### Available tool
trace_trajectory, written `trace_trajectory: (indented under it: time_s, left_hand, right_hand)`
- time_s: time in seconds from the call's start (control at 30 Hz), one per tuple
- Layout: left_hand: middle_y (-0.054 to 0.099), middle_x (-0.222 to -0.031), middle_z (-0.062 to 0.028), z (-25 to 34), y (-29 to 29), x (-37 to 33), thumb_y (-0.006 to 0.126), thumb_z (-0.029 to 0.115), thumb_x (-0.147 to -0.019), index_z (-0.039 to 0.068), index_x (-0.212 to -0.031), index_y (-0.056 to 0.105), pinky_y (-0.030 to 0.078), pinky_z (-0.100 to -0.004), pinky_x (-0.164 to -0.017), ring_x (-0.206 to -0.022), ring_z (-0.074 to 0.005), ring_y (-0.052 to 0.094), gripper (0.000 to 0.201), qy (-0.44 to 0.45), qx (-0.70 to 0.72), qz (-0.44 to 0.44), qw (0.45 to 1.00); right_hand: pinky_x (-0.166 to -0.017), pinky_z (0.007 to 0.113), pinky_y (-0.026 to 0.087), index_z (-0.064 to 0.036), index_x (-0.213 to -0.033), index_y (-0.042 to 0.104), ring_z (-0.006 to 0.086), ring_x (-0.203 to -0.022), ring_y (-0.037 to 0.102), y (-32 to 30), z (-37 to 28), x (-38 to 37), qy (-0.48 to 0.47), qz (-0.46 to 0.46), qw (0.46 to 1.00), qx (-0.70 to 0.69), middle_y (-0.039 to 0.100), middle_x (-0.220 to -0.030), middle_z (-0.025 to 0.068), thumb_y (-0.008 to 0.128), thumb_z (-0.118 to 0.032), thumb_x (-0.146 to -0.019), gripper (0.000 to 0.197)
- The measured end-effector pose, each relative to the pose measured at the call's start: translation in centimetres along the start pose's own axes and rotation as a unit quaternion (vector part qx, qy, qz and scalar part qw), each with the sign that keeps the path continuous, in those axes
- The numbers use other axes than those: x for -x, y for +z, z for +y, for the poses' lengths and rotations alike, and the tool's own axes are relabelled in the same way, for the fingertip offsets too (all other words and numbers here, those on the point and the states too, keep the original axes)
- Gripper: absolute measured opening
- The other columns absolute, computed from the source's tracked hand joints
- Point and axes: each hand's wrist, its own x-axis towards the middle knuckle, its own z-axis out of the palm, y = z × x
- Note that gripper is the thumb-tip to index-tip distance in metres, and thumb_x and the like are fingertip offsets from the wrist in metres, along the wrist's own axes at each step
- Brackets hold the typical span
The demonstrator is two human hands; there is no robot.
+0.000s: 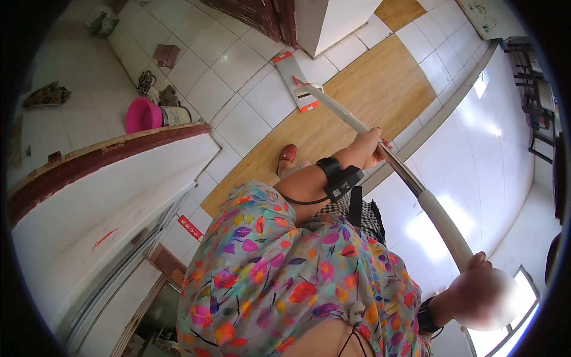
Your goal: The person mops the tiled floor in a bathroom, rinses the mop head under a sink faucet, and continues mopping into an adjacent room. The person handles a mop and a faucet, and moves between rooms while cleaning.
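I hold a flat mop (346, 116) by its long white and metal pole, which runs from the floor up to the lower right. My left hand (370, 147) is closed round the middle of the pole, just above its lower white section. Round the thick white grip at the upper end, my right hand (470, 285) is closed, with part of it blurred. The mop's grey flat head (291, 77), with orange-red ends, lies on the floor across white tiles, beside the wood-patterned strip.
A low white wall with a dark red top (113, 154) stands at left. Beyond it are a pink basin (143, 116), a pale bucket (176, 116) and a brown dustpan-like piece (166, 55). My red shoe (288, 153) is on the wood-patterned strip (380, 77). Dark chairs (526, 77) are at far right.
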Motion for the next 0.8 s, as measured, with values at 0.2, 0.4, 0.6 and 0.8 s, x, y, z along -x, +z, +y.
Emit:
trace_trajectory:
  time_s: [0.2, 0.4, 0.6, 0.8]
  left_hand:
    - [0.053, -0.087, -0.0087, -4.4, 1.3, -1.5, 0.044, 0.033, -0.100, 0.005, -0.103, 0.043, 0.059, -0.0389, -0.067, -0.075, -0.0213, 0.059, 0.028, -0.076, -0.082, -0.031, 0.993]
    - [0.051, -0.087, -0.0081, -8.0, -0.5, 0.3, 0.045, 0.025, -0.099, 0.005, -0.106, 0.041, 0.058, -0.0409, -0.073, -0.074, -0.0198, 0.058, 0.021, -0.081, 0.040, -0.051, 0.995]
    - [0.056, -0.087, -0.0134, -5.0, -5.7, 2.4, 0.051, 0.012, -0.093, 0.002, -0.097, 0.048, 0.056, -0.0426, -0.078, -0.080, -0.0266, 0.060, 0.011, -0.032, 0.147, -0.043, 0.988]
    - [0.057, -0.086, -0.0139, -1.4, -12.8, 4.9, 0.054, 0.011, -0.093, -0.002, -0.094, 0.048, 0.056, -0.0386, -0.077, -0.078, -0.0251, 0.060, 0.014, 0.163, 0.183, 0.015, 0.969]
  right_hand:
    - [-0.078, 0.022, 0.044, -0.0049, -0.088, 0.060, 0.0132, -0.079, 0.049, 2.1, 3.0, 1.4, -0.024, 0.012, 0.988, -0.149, 0.051, -0.078, 0.0000, 0.044, -0.009, -0.095, 0.018]
    - [-0.074, 0.025, 0.040, -0.0094, -0.083, 0.052, 0.0114, -0.068, 0.041, 3.0, 4.4, -0.1, 0.068, 0.044, 0.467, -0.881, 0.045, -0.069, -0.0007, 0.047, -0.013, -0.095, 0.014]
    - [-0.063, 0.026, 0.038, -0.0180, -0.071, 0.032, 0.0089, -0.048, 0.033, 2.0, -0.6, -3.9, 0.021, 0.016, 0.251, -0.968, 0.036, -0.054, -0.0020, 0.052, -0.024, -0.097, 0.033]
    - [-0.056, 0.028, 0.036, -0.0167, -0.077, 0.037, 0.0070, -0.047, 0.038, -1.1, -5.9, -6.7, -0.334, -0.044, 0.101, -0.936, 0.040, -0.055, -0.0042, 0.051, -0.027, -0.097, 0.027]
